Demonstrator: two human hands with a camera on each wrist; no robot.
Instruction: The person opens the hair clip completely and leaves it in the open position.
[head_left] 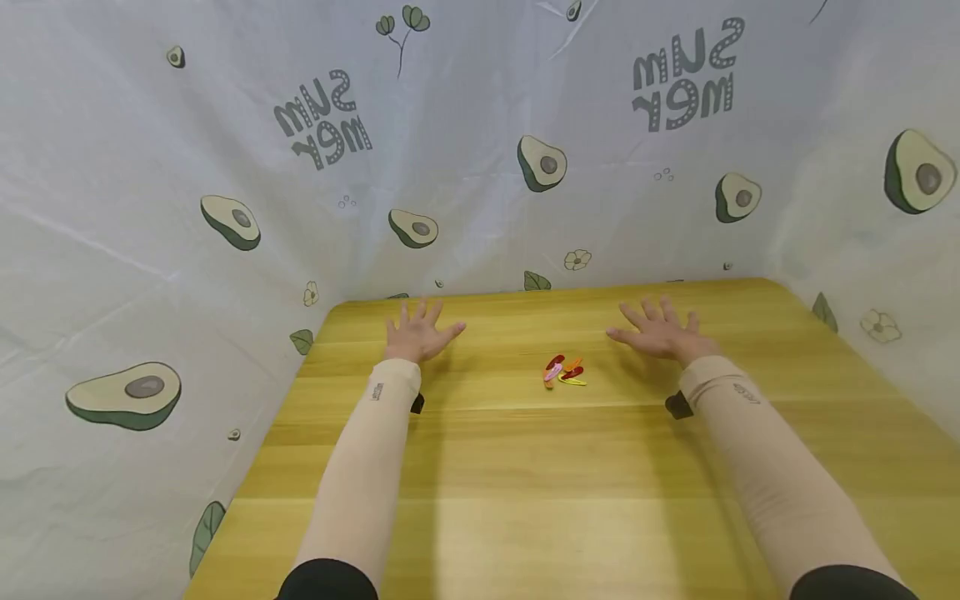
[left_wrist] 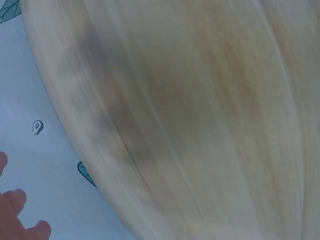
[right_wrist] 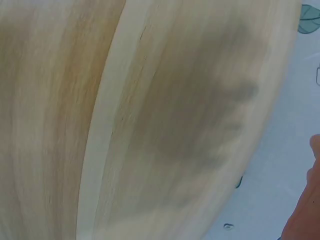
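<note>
A small cluster of snap hair clips (head_left: 564, 372) in red, pink, orange and yellow lies on the wooden table (head_left: 525, 467), between the two hands. To its left my left hand (head_left: 418, 335) is spread over the table, fingers straight and apart, holding nothing. My right hand (head_left: 660, 332) is spread the same way to the right of the clips and also holds nothing. In the left wrist view, fingertips (left_wrist: 15, 200) show at the lower left edge. Part of the right hand (right_wrist: 305, 205) appears at the right edge of the right wrist view. Neither wrist view shows the clips.
A white cloth (head_left: 480, 183) printed with avocados, leaves and lettering hangs behind the table and along its sides. Each wrist carries a small black device, such as the one (head_left: 678, 406) under the right cuff. Both forearms extend over the tabletop, casting shadows.
</note>
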